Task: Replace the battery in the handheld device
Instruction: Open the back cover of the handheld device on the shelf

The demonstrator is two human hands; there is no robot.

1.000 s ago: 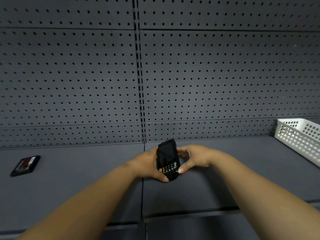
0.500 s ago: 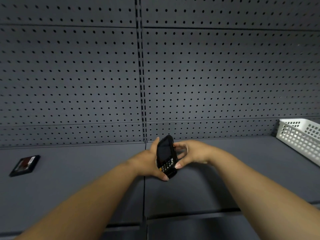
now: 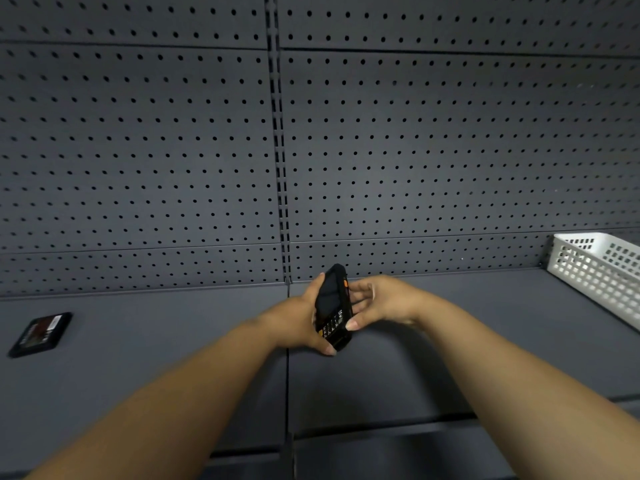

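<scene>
I hold a black handheld device above the grey shelf, near its middle. It has a dark screen, a small keypad at its lower end and an orange side button. The device is turned on edge, its screen side angled to the left. My left hand grips it from the left, with the thumb under its lower end. My right hand wraps it from the right, fingers behind it and thumb on the keypad edge. A flat black battery with a red label lies on the shelf at the far left.
A white perforated plastic basket stands on the shelf at the far right. A grey pegboard wall rises directly behind the shelf. The shelf's front edge runs below my forearms.
Both hands have lifted the device slightly and rotated it from screen-up toward its side edge, so the orange side button now shows. The battery and the basket have stayed put.
</scene>
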